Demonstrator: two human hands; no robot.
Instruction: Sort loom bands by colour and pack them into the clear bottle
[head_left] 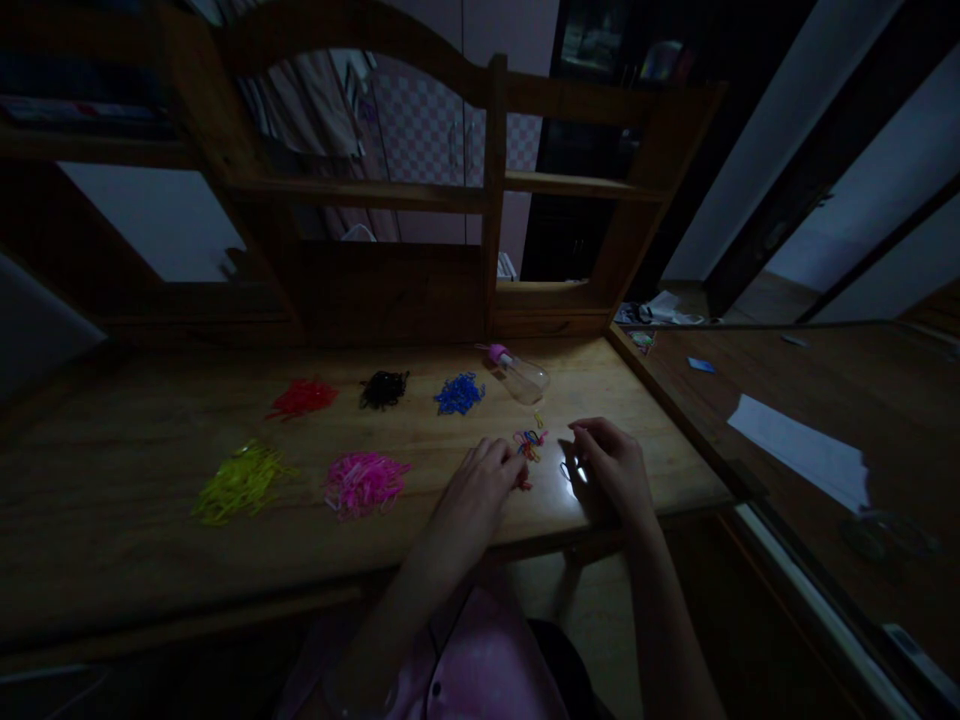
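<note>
A small heap of mixed-colour rubber bands point(529, 443) lies on the wooden desk between my hands. My left hand point(484, 485) rests at the heap's left edge, fingers curled down; a bit of red shows by its fingertips, but what they grip is hidden. To the right, my right hand point(613, 462) is closed in a pinch just over the desk; anything between its fingertips is too small to make out. A dark loop point(565, 470) lies beneath its fingers. One yellow band point(538, 420) sits apart, behind the heap.
Sorted piles lie leftward: blue point(459, 394), black point(384, 389), red point(303, 397), pink point(366, 483) and yellow point(244, 483). A clear bottle with a pink top point(521, 376) lies on its side behind the heap. Wooden shelving point(495, 180) rises at the back; paper point(799, 450) lies on the right-hand surface.
</note>
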